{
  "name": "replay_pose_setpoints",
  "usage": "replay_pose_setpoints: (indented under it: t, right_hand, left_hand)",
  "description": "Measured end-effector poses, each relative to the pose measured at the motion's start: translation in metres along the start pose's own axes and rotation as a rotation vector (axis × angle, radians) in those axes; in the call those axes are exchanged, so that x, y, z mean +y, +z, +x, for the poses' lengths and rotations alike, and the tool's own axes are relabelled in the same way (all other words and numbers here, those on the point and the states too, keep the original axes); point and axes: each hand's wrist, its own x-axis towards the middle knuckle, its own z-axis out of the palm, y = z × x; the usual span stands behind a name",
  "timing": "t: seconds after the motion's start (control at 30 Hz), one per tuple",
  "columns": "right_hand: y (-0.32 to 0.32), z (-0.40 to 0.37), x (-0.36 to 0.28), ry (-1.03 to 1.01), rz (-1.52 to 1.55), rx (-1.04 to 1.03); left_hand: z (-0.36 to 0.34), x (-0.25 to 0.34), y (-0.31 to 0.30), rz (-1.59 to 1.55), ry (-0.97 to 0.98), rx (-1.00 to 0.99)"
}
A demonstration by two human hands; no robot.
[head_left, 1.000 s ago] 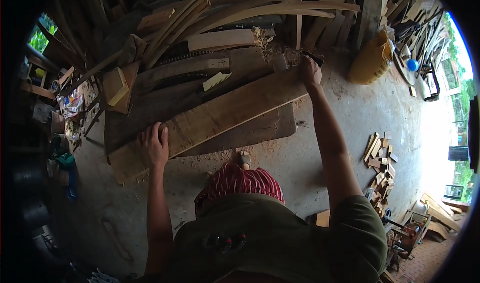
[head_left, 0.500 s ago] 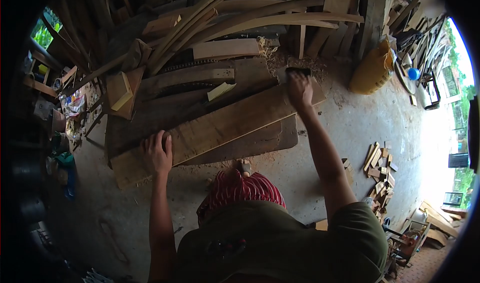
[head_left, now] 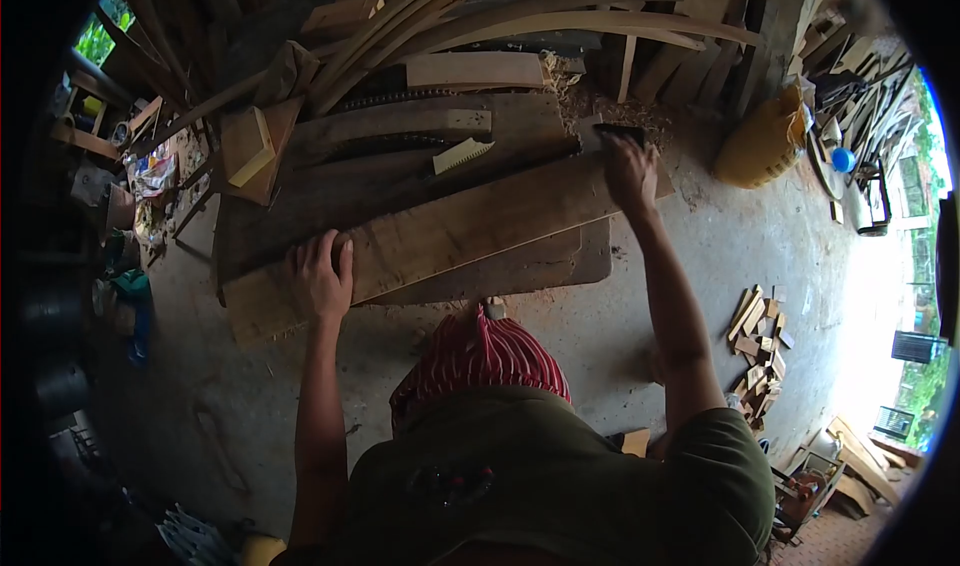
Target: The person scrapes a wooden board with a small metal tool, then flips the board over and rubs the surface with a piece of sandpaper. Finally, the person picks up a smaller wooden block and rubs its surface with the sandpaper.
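Note:
A long wooden plank (head_left: 460, 228) lies slantwise across a dark work table (head_left: 500, 278), its left end overhanging the table edge. My left hand (head_left: 324, 274) rests on top of the plank near that end, fingers stretched out and thumb apart. Over at the plank's far right end, my right hand (head_left: 632, 174) is closed around a small dark block-like tool (head_left: 618, 131); its exact kind is hard to make out. Behind the plank sit a yellowish toothed strip (head_left: 462, 156) and a curved wooden piece (head_left: 400, 134).
Long curved timbers (head_left: 560, 28) are stacked at the back. Wood shavings (head_left: 565, 84) lie beyond the table. A yellow sack (head_left: 762, 146) stands to the right, and a heap of small offcuts (head_left: 758, 341) is on the concrete floor (head_left: 560, 341).
The view has shifted, so the table and plank appear slightly higher and to the right. My right hand stays at the plank's right end with the dark tool; my left hand still rests on the plank.

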Motion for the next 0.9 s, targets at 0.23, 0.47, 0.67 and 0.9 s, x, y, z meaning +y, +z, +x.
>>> replay_pose_setpoints:
  t: [0.23, 0.47, 0.67, 0.9]
  right_hand:
    - [-0.009, -0.035, -0.078, -0.071, 0.191, 0.135]
    - [0.005, -0.020, -0.038, 0.030, 0.103, 0.237]
    - [0.016, -0.072, -0.187, -0.311, 0.467, 0.150]
    - [0.012, -0.044, -0.057, -0.012, 0.201, 0.250]
  left_hand:
    - [0.003, 0.000, 0.003, -0.007, -0.004, 0.037]
    - [0.000, -0.004, 0.002, -0.014, 0.010, 0.042]
    - [-0.001, -0.005, 0.003, 0.024, 0.008, 0.027]
    - [-0.001, -0.008, 0.005, -0.027, 0.009, 0.051]
